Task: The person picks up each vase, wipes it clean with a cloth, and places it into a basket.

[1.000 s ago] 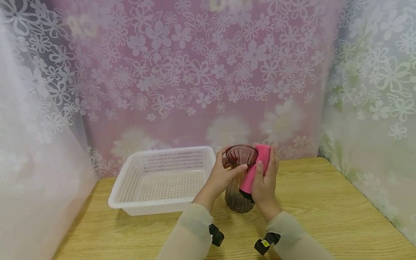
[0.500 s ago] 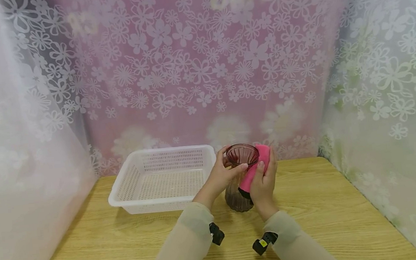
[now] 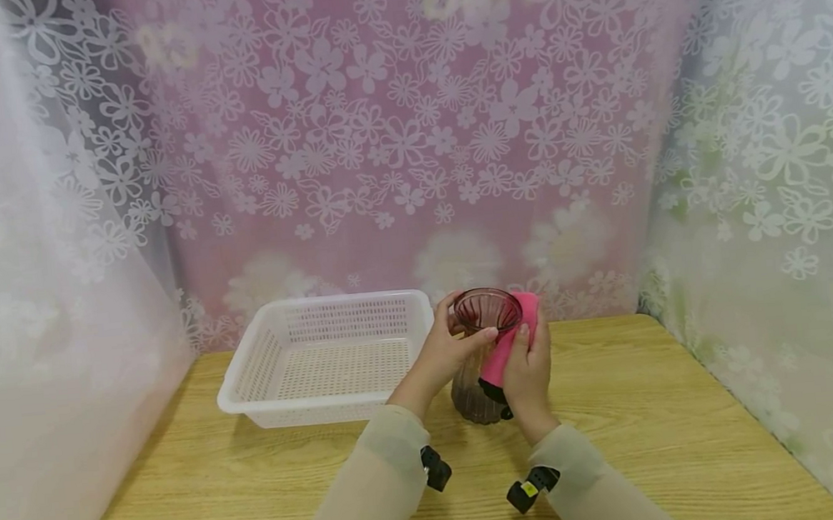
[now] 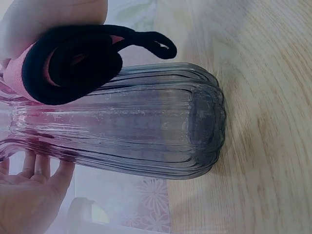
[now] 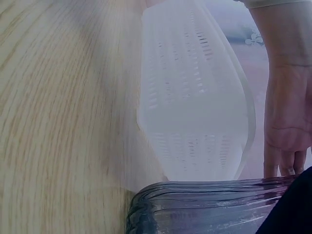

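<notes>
Ribbed, translucent purplish vase (image 3: 476, 386) stands upright, mouth up, right of lower centre. Rolled pink cloth (image 3: 500, 358), black-edged, against its right side.

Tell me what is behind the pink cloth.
Behind the pink cloth, in the left wrist view, is the glass vase, its lower body and base showing. The glass directly behind the cloth is covered.

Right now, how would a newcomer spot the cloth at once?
Start at the table: find the white basket, then the ribbed vase to its right. In the right grip, beside that vase, is the cloth: a bright pink roll with a black end and loop, unlike the see-through vase or pale, holed basket.
</notes>
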### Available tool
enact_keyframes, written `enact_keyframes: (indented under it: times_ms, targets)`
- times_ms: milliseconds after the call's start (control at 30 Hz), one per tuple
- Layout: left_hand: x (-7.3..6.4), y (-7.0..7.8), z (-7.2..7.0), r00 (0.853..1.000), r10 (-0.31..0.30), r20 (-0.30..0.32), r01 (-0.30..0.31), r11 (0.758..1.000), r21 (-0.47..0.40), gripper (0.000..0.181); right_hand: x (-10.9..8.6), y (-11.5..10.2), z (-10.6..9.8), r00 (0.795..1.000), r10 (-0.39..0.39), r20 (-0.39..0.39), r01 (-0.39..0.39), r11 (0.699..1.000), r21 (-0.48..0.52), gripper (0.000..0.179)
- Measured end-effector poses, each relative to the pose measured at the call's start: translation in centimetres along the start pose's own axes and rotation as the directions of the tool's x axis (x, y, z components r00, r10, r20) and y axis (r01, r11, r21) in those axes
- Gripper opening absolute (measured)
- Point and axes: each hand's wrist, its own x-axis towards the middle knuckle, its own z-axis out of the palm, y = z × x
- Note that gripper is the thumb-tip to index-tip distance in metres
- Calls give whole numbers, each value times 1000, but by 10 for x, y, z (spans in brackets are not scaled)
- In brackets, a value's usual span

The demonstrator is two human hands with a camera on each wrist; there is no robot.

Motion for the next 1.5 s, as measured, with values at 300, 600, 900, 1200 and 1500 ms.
enact_keyframes:
  times_ms: [300, 600, 900, 1200, 1500]
  targets:
    - [12, -23, 1, 1000, 5, -26, -5, 1000, 15, 88, -3, -1, -3, 997, 78, 27, -76, 994, -79, 48]
    - [12, -21, 1, 1000, 3, -14, -3, 1000, -11, 91, -3, 5, -7, 991, 103, 85, -93, 989, -116, 52]
    - [12, -22, 1, 999, -4, -32, 5, 1000, 15, 87, -5, 14, -10, 992, 84, 89, -70, 986, -152, 49]
    - [12, -23, 1, 1000, 0, -31, 1, 1000, 31, 88, -7, 20, -14, 985, 107, 136, -83, 981, -174, 51]
    - [12, -25, 1, 999, -1, -34, 2, 999, 39, 89, -9, 29, -19, 967, 174, 188, -133, 968, -212, 48]
